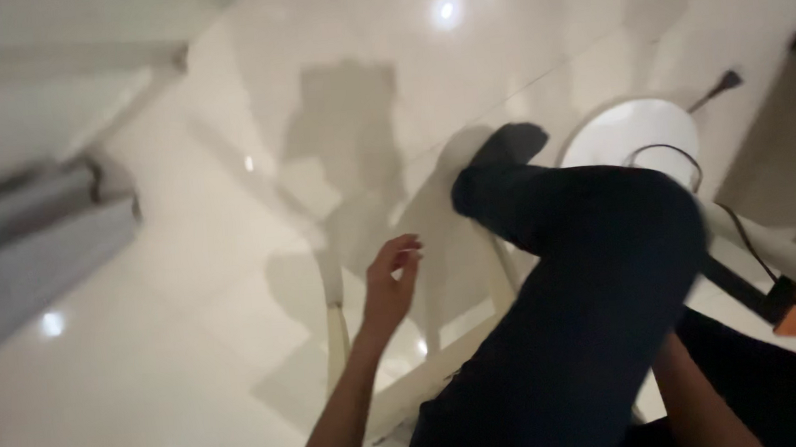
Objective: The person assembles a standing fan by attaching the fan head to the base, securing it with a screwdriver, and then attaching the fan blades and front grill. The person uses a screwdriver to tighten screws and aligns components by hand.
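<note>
My leg: my leg in dark blue trousers [587, 304] is closest to the camera. It is bent at the knee and reaches out over the floor, with a dark sock [504, 148] on the foot.

My left hand: my left hand [391, 284] is in the air above the floor. The fingers are loose and a bit curled. It holds nothing and touches nothing.

My right hand: I can see only my right forearm [699, 398] at the bottom edge, beside my leg. The hand itself is hidden, so I cannot tell if it is open or closed.

Closest thing to my left hand: a cream-white wooden frame with thin legs [336, 333]. It stands on the floor just under and beside my left hand, and part of it goes under my leg.

Round thing: a white round base [632, 135] sits on the floor past my knee, near the right side. A thin black cord [665, 150] curls over it.

Floor: shiny white floor tiles [194, 356] with bright light spots and grey shadows.

Left edge: a blurry grey and white shape [31, 246], too smeared to tell what it is.
</note>
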